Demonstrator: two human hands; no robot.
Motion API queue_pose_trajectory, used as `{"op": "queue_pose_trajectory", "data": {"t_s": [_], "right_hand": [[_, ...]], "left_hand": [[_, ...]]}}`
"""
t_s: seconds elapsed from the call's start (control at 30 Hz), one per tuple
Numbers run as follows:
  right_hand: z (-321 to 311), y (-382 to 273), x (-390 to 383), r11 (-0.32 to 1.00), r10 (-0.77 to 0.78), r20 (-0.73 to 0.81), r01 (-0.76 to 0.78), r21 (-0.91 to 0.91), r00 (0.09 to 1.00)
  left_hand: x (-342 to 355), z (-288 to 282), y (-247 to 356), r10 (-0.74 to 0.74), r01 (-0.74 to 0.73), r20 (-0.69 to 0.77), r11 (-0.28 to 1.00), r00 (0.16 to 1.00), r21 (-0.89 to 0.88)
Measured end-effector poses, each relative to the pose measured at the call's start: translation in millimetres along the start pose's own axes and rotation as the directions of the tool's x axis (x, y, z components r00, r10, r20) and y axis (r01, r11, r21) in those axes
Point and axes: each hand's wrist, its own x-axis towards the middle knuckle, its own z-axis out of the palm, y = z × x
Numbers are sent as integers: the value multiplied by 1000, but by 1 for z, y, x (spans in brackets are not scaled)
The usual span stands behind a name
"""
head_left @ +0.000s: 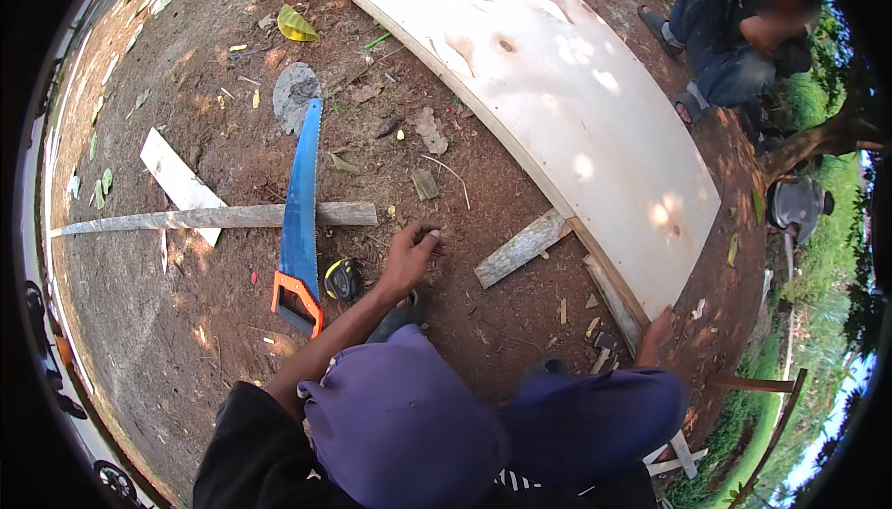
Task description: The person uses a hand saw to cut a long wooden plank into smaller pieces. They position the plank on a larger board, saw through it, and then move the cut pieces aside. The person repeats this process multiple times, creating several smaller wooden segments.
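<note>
My left hand reaches down to the dirt between my knees and a short wooden offcut. Its fingertips are pinched together at the ground, and I cannot tell whether they hold something small. A blue handsaw with an orange handle and a yellow-and-black tape measure lie just left of that hand. My right hand, partly hidden behind my right knee, rests with fingers extended against the near corner of a large pale plywood sheet and the batten under it.
A long grey wooden slat crosses under the saw, over a white board piece. A flat stone, leaves and wood chips litter the dirt. Another person squats at the sheet's far side. Grass and a tree trunk lie to the right.
</note>
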Motion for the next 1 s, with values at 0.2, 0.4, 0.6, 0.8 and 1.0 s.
{"op": "queue_pose_trajectory", "data": {"t_s": [0.2,0.4,0.6,0.8,1.0], "right_hand": [[1,13,20,997,81,-172,-81,8,982],[-8,11,23,991,-36,-32,31,-134,999],[3,-66,-15,850,-398,31,382,-363,917],[41,-154,-53,587,-717,325,786,-195,617],[114,-251,-133,44,-749,663,998,50,-1]], "left_hand": [[19,37,20,-9,8,100,1000,995,12],[-3,48,-2,89,-112,168,984,982,136],[-59,1,-7,155,-185,102,794,983,579],[-80,-25,-19,316,-525,422,584,850,619],[-71,-36,-41,185,-526,518,539,835,657]]}}
